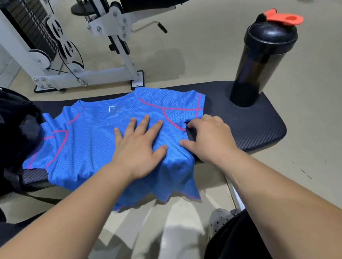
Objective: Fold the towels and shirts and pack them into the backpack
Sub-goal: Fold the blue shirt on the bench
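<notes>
Head view: blue mesh T-shirt with pink seams [86, 143] spread on black padded desk [250, 124], black backpack [2, 131] at left; left grip [138, 146] flat, splayed, pinning chest; right grip [209, 135] pinches right side edge. Best: pin chest firmly, fold sleeve inward squarely.

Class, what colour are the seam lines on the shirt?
Pink, against the blue shirt; the head view shows it best.

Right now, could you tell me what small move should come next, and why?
Probably fold the right side inward: the left hand lies flat on the blue shirt, pinning it, while the right hand grips its edge under the sleeve.
</notes>
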Demonstrator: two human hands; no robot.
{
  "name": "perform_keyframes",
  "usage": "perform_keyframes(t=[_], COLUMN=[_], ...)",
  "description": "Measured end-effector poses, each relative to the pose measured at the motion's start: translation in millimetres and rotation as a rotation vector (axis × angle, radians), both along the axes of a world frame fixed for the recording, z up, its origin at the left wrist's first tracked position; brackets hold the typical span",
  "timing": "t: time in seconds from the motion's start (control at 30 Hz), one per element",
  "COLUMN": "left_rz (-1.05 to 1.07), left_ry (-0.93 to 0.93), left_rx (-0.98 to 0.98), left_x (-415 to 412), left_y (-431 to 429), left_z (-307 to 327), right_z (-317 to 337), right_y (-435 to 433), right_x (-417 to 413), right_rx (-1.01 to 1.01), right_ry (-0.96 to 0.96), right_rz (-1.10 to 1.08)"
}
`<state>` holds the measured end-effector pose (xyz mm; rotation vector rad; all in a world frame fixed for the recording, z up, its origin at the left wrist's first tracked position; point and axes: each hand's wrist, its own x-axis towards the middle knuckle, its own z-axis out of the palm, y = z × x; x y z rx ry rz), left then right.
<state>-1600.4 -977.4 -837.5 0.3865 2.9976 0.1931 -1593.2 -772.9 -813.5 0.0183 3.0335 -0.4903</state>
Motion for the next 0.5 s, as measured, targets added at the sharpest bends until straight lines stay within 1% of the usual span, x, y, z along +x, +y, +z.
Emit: perform_keyframes(t=[0.1, 0.2, 0.3, 0.37, 0.43, 0.5], left_rz=[-0.032, -0.048, -0.110, -0.143, -0.154, -0.162], left_ry=[-0.055, -0.071, -0.032, -0.045, -0.089, -0.086], left_rx=[-0.047, -0.078, -0.109, -0.113, -0.106, -0.108], left_x=[4, 4, 5, 4, 3, 2], left_y=[12, 16, 23, 28, 30, 28], left_z=[-4, -4, -2, -3, -6, -7], right_z=[-1, 4, 14, 17, 18, 16], right_y=[-5, -2, 15, 29, 39, 46], right_x=[0, -2, -4, -3, -3, -5], right_rx=[-0.022, 0.042, 0.075, 0.032, -0.047, -0.052], right_ry=[0.022, 0.007, -0.128, -0.208, -0.133, 0.001], right_rz=[-0.013, -0.059, -0.112, -0.134, -0.205, -0.286])
